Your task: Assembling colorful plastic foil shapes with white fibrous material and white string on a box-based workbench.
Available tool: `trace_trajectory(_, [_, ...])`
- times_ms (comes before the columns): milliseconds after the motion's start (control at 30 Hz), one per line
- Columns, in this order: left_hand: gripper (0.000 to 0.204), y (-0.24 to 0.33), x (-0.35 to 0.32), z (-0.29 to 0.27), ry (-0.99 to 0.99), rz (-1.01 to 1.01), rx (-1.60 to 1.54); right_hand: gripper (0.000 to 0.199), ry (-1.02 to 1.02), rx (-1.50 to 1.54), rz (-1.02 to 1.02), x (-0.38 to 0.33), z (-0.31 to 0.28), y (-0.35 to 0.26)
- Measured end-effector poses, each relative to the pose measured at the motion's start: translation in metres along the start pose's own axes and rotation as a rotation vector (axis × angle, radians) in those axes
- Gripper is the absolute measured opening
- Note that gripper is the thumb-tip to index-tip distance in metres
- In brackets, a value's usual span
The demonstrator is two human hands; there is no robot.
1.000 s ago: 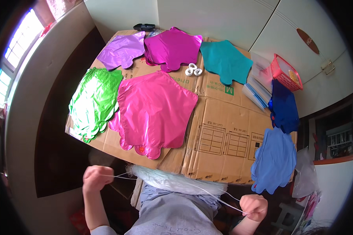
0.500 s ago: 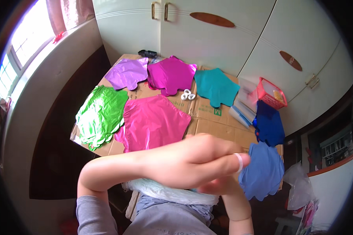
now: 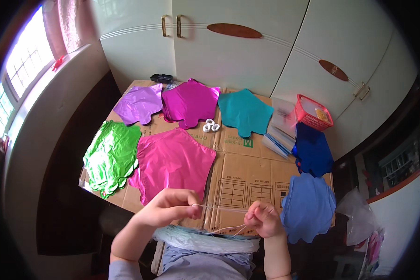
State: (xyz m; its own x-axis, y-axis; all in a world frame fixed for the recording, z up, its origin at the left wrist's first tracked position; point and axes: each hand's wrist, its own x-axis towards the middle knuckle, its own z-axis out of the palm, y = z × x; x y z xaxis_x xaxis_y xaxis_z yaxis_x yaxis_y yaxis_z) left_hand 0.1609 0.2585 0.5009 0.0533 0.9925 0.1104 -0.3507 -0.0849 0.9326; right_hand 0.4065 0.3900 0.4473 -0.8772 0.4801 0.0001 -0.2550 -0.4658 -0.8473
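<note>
A thin white string (image 3: 226,209) runs nearly taut between my two hands, above the near edge of the cardboard. My left hand (image 3: 172,205) pinches one end between thumb and fingertips, close to the large pink foil piece (image 3: 175,156). At the other end, the fingers of my right hand (image 3: 264,219) are curled tightly on the string, left of a stack of light blue pieces (image 3: 309,207). Slack strands loop down from the right hand. Across my lap lies a bundle of pale strings (image 3: 196,241).
Flattened cardboard (image 3: 240,168) covers the table. Around it lie green (image 3: 111,156), lilac (image 3: 139,103), magenta (image 3: 191,103), teal (image 3: 246,113) and dark blue (image 3: 314,149) pieces. White rings (image 3: 211,125), clear plastic sleeves (image 3: 277,143) and a red basket (image 3: 314,113) sit farther back, before white cabinets (image 3: 238,56).
My hands were close together, the left crossing over the right with a white loop at a fingertip. Now they are lower and apart, with the string stretched between them. The view has tilted slightly.
</note>
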Motion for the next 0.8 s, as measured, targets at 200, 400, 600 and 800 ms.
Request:
trace_trajectory(200, [0.018,-0.057,-0.039,-0.004,0.228,0.02,-0.56,0.016,0.108,-0.59,0.019,-0.016,-0.003,0.04])
trace_trajectory(400, [0.023,-0.08,-0.03,0.014,0.506,0.207,0.21,0.008,-0.111,-1.176,-0.342,-0.033,0.034,0.068])
trace_trajectory(600, [0.023,-0.081,-0.035,0.014,-0.045,0.298,1.068,0.008,0.029,-0.929,-0.557,-0.036,0.04,0.031])
trace_trajectory(800, [0.021,-0.083,-0.045,0.025,0.056,0.271,0.228,0.009,-0.041,-1.12,-0.392,-0.024,0.035,0.079])
